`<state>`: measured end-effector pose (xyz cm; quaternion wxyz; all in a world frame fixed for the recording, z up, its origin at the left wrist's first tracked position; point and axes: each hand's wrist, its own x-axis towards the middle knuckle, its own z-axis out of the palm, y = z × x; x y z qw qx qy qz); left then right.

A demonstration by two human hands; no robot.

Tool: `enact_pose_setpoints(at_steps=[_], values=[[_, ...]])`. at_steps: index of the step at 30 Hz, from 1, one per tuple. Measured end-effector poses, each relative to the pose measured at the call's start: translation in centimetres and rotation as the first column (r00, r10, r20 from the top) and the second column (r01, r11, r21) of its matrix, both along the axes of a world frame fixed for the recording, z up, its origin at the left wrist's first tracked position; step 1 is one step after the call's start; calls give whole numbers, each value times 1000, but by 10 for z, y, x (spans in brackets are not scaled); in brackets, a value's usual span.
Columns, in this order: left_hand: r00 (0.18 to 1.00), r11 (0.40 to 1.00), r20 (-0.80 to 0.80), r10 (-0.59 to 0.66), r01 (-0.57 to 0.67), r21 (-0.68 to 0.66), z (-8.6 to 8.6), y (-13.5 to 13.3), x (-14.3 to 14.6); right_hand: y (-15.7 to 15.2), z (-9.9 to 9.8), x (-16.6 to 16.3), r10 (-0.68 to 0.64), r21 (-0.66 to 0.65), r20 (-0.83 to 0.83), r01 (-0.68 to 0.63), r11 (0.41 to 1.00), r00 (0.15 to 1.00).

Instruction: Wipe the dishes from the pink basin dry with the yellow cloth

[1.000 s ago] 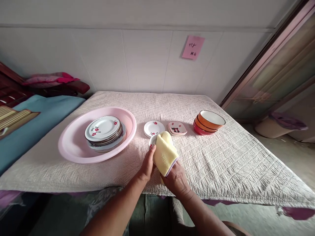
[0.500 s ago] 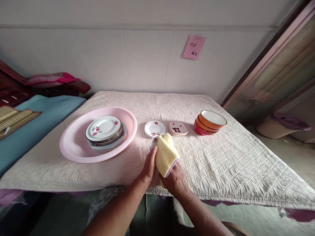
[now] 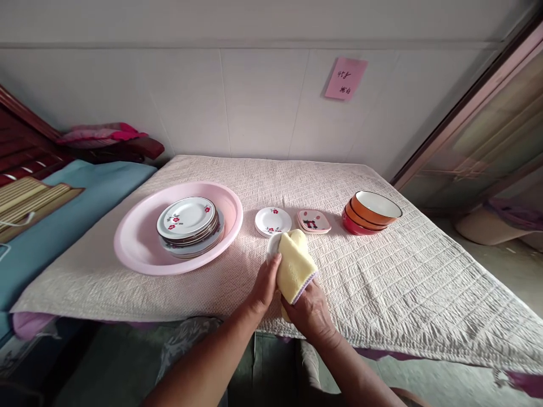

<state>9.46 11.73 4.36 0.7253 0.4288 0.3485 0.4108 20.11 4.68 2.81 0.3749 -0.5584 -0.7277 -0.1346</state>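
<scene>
My left hand grips the edge of a small white plate, its thumb on the near rim. A yellow cloth with a purple stitched edge covers most of that plate. Behind the cloth, my right hand is closed on it, with its fingers largely hidden. Just beyond my hands lies a small stack of white saucers with red flowers. To the right of these sit squarish pink-rimmed dishes with a cartoon picture.
On the left, a pink basin holds a stack of flowered plates. Orange and red bowls stand nested at the right. A quilted cream cloth covers the table. A pink note is stuck to the wall behind.
The view has shifted slightly, so everything sits a little further right. The held plate has turned, and its red flower no longer shows. Both hands keep their grip.
</scene>
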Motion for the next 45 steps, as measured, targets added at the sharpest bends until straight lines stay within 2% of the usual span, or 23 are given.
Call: enact_pose_setpoints(at_steps=[2,5,10,15,18,22,24,26,29,31,33,37,40,43,45], values=[[997,996,68,26,-21,-88,0,5,0,4,4,5,36,26,49,-37,999,998],[995,987,102,-25,41,-157,1,10,0,8,2,18,21,49,95,-26,998,995],[997,995,39,-68,71,-75,0,8,0,5,-14,22,-3,23,114,1,1000,994],[999,1000,49,10,-9,-21,-7,8,-2,3,-13,10,-10,28,119,7,1000,993],[996,995,88,14,-6,-99,-7,11,-4,6,-11,14,6,47,129,-12,999,992],[984,967,168,-65,104,-234,2,13,-7,11,-16,31,23,53,150,-32,998,988],[984,972,143,-109,135,-191,5,10,-7,11,-21,33,20,26,136,-23,999,990],[990,990,72,-119,124,-72,6,4,-5,7,-26,28,-21,-6,80,22,1000,997],[998,996,-2,-71,71,62,1,-3,-2,1,-26,12,-103,-30,-2,103,994,995],[1000,999,26,-3,1,55,-4,-2,-1,-1,-22,5,-82,-14,10,83,996,997],[994,999,102,37,-35,-17,-8,5,0,2,-16,6,-23,5,56,23,1000,998],[976,973,202,-85,125,-194,-3,17,-2,8,-13,22,-2,16,123,0,1000,992],[976,980,153,-152,170,-106,5,13,-3,6,-18,26,-29,-8,90,30,1000,996],[994,995,54,-98,96,42,5,3,-2,-1,-23,14,-101,-43,-9,101,994,995],[998,998,44,-47,45,53,1,1,-1,-4,-22,4,-112,-43,-25,111,993,993]])
